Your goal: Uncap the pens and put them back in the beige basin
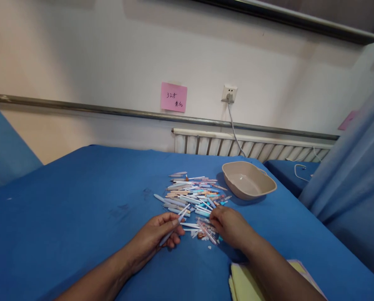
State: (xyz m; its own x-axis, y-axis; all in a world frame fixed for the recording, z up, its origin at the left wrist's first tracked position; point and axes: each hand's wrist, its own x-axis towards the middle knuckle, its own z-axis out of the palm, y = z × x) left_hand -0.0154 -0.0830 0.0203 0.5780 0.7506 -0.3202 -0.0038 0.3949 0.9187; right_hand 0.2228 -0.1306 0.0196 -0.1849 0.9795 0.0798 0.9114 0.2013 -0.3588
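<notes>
A heap of several pens and pen caps (193, 194), in white, blue, pink and orange, lies on a blue-covered table (80, 209). My left hand (157, 238) is closed around a pale blue pen (174, 229) that points up and to the right toward the heap. My right hand (229, 225) rests at the near edge of the heap, fingers curled down onto a few pens there; what it grips is hidden under the fingers.
A beige oval bowl (248, 179) stands just right of the heap. Yellow paper or cloth (246, 282) lies under my right forearm. Behind are a radiator (237, 146), a wall socket with a cable (229, 94) and a pink note (173, 97). A blue curtain (356, 179) hangs at the right.
</notes>
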